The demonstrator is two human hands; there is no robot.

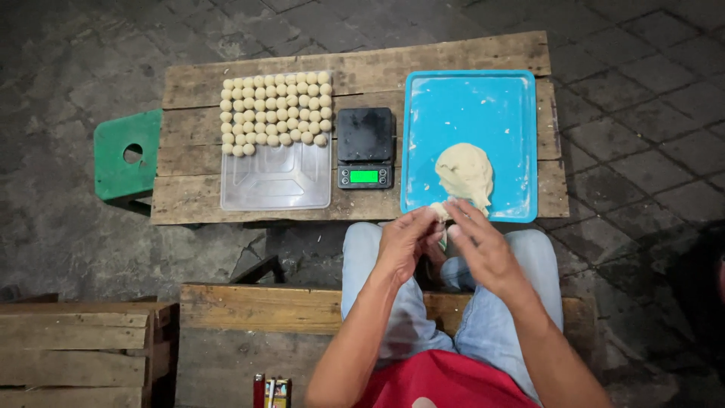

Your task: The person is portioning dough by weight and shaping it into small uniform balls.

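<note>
**Portioning: pinching a piece off the dough**

Step in hand, as I judge it: separating one small piece from the dough mass (465,172). The mass lies on the blue tray (468,98), near its front edge, at the right of the wooden surface (445,54).

Left hand (402,243): fingers curled, tips closed on a small bit of dough (438,210) at the tray's front rim. Grip is a pinch, not a fist.

Right hand (483,245): fingertips meet the left ones at the same bit; whether it actually clamps the dough I cannot tell, the fingers hide it.

A thin strand seems to hang below the hands; too small to be sure.

Other items: scale (365,147) in the middle, platform bare, display lit green. Clear tray (276,181) at left, its far half filled with rows of dough balls (276,112), its near half bare.

Next move calls for, by my reading: a clean tear from the mass, then a short reach left to the scale platform without dragging the piece.
</note>
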